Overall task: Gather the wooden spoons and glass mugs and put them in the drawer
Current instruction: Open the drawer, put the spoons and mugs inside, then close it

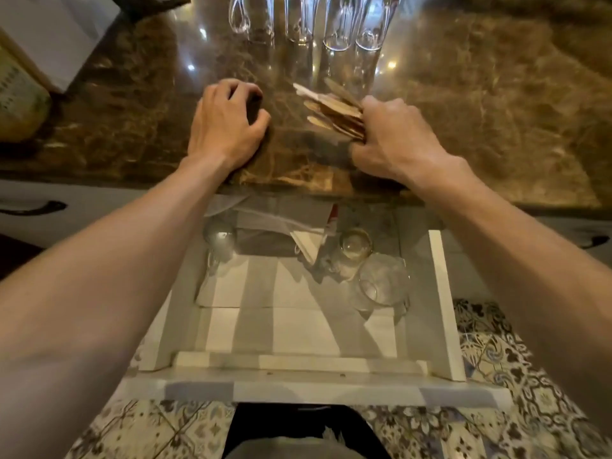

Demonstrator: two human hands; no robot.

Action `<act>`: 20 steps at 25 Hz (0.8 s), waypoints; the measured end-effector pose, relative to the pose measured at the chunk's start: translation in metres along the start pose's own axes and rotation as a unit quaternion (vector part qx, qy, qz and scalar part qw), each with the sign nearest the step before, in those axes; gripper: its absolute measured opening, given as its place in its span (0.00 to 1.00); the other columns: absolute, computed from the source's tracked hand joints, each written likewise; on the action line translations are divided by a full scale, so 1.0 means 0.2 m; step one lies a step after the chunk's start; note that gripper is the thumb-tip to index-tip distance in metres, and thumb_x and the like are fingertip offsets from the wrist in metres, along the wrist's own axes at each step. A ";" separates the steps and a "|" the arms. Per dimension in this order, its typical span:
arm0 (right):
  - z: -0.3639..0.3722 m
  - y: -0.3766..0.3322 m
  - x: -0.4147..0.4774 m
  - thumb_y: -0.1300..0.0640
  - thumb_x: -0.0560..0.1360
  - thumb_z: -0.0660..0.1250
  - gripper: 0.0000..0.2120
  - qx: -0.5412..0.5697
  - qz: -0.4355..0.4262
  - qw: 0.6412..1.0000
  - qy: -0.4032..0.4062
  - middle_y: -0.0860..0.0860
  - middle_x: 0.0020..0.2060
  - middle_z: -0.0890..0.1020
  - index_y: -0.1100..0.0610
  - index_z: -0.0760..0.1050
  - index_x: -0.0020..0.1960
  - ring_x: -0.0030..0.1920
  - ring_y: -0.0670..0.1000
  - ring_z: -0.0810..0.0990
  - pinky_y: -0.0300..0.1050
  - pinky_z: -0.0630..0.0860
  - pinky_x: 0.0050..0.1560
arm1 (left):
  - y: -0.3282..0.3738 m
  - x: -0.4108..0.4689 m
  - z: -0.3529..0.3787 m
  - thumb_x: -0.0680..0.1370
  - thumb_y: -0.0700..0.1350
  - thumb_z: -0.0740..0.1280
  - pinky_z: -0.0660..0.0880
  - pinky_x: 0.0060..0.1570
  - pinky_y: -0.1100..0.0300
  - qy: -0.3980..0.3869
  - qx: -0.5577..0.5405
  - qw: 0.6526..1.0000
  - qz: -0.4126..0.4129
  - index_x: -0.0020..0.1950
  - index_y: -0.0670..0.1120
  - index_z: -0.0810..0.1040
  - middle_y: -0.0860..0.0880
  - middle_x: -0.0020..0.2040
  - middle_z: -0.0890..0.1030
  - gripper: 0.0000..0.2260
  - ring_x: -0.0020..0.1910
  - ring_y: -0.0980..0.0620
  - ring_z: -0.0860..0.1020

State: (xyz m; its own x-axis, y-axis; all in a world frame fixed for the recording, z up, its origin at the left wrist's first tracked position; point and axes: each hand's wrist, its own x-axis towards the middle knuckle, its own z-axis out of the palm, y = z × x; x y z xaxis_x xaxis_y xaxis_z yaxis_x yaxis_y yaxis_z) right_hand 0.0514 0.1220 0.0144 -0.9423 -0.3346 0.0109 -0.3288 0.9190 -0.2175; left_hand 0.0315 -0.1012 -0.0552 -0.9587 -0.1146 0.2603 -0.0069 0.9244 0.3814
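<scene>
1. Writing: none readable. The pale box (pixel 20 94) at far left has faint rows of print, too blurred to make out.
2. Wooden spoons (pixel 334 109): a bunch of flat, light-tan pieces with rounded ends, fanned out and overlapping, on the countertop (pixel 480 104) just right of centre. They look thin and matte; the exact count can't be told.
3. Right hand (pixel 394 137): fingers curled around the near ends of the spoons, gripping the bunch, with the bowls pointing away and to the left.
4. Left hand (pixel 225 120): palm down on the countertop, fingers loosely curled, nothing in it; apart from the spoons.
5. Glass mugs (pixel 314 24): clear, tall, with handles, standing in a row at the back of the countertop beyond the spoons; tops cut off by the frame edge.
6. Countertop: polished brown marble-like stone with pale veins and bright light glints.
7. Drawer (pixel 443 303): pulled open below the counter edge, white-painted walls, lined with grey-and-white striped paper. Inside: several clear glass pieces (pixel 381 283) lying on the right, another at back left, and folded papers (pixel 284 223) at the back.
8. Floor (pixel 516 352): patterned tiles, ornate blue and brown motifs.
</scene>
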 end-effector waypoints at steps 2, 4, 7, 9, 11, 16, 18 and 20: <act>-0.04 -0.04 -0.12 0.56 0.72 0.65 0.14 0.129 -0.026 0.989 0.066 0.49 0.44 0.78 0.59 0.72 0.56 0.41 0.46 0.75 0.29 0.71 0.38 | 0.00 -0.01 0.00 0.75 0.55 0.58 0.63 0.64 0.51 -0.005 0.003 1.000 0.005 0.64 0.50 0.71 0.45 0.64 0.72 0.19 0.64 0.44 0.67; -0.06 -0.14 -0.29 0.58 0.71 0.65 0.07 0.284 -0.080 0.952 0.081 0.39 0.36 0.74 0.55 0.72 0.48 0.35 0.35 0.74 0.23 0.67 0.32 | -0.01 -0.01 0.00 0.75 0.55 0.58 0.64 0.64 0.51 -0.004 0.000 1.000 0.011 0.64 0.49 0.71 0.45 0.64 0.72 0.20 0.64 0.44 0.67; 0.08 -0.27 -0.56 0.58 0.67 0.66 0.08 0.376 -0.121 0.918 -0.043 0.41 0.36 0.76 0.52 0.70 0.45 0.37 0.35 0.76 0.27 0.69 0.34 | -0.01 -0.01 0.00 0.76 0.54 0.58 0.65 0.64 0.51 0.003 0.001 1.000 0.009 0.64 0.49 0.71 0.44 0.64 0.72 0.19 0.64 0.44 0.67; 0.26 -0.31 -0.69 0.57 0.69 0.66 0.11 0.320 -0.122 0.926 -0.161 0.49 0.42 0.80 0.56 0.70 0.50 0.42 0.47 0.78 0.39 0.71 0.36 | 0.00 -0.01 0.01 0.76 0.55 0.58 0.64 0.63 0.52 0.004 0.008 1.000 0.010 0.65 0.50 0.70 0.45 0.65 0.71 0.19 0.65 0.44 0.67; 0.44 -0.27 -0.77 0.56 0.72 0.65 0.08 0.240 -0.125 0.936 -0.227 0.51 0.43 0.79 0.55 0.68 0.49 0.42 0.52 0.76 0.42 0.68 0.34 | -0.01 -0.02 0.00 0.77 0.56 0.58 0.65 0.63 0.53 0.003 0.006 1.000 0.009 0.66 0.50 0.70 0.45 0.65 0.71 0.20 0.65 0.45 0.66; 0.72 -0.05 -0.78 0.54 0.74 0.64 0.11 0.138 -0.070 0.920 -0.360 0.55 0.50 0.78 0.56 0.69 0.54 0.49 0.57 0.76 0.46 0.69 0.41 | -0.01 -0.02 0.01 0.77 0.56 0.57 0.65 0.62 0.53 0.008 0.008 1.000 0.015 0.66 0.50 0.70 0.45 0.65 0.71 0.20 0.64 0.45 0.67; 0.79 0.01 -0.79 0.52 0.75 0.64 0.14 0.070 -0.063 0.900 -0.427 0.57 0.51 0.78 0.57 0.69 0.57 0.51 0.58 0.76 0.47 0.70 0.44 | -0.02 -0.02 0.01 0.77 0.57 0.57 0.66 0.62 0.53 0.011 0.010 1.000 0.016 0.66 0.50 0.70 0.45 0.65 0.71 0.20 0.64 0.45 0.67; 0.84 0.06 -0.80 0.57 0.76 0.62 0.11 0.030 -0.043 0.878 -0.476 0.58 0.53 0.78 0.58 0.69 0.57 0.51 0.58 0.77 0.47 0.72 0.46 | -0.02 -0.02 0.02 0.76 0.57 0.57 0.66 0.62 0.53 0.011 0.009 1.000 0.018 0.66 0.50 0.70 0.45 0.65 0.71 0.20 0.64 0.45 0.67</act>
State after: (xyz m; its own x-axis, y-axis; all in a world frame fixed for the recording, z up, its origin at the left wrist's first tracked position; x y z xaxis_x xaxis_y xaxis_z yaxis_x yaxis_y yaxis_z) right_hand 0.2093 0.1520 -0.1541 -0.4259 -0.4520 -0.7838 -0.3653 0.8784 -0.3081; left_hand 0.0348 -0.1033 -0.0611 -0.9518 -0.0897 0.2932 0.0216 0.9342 0.3561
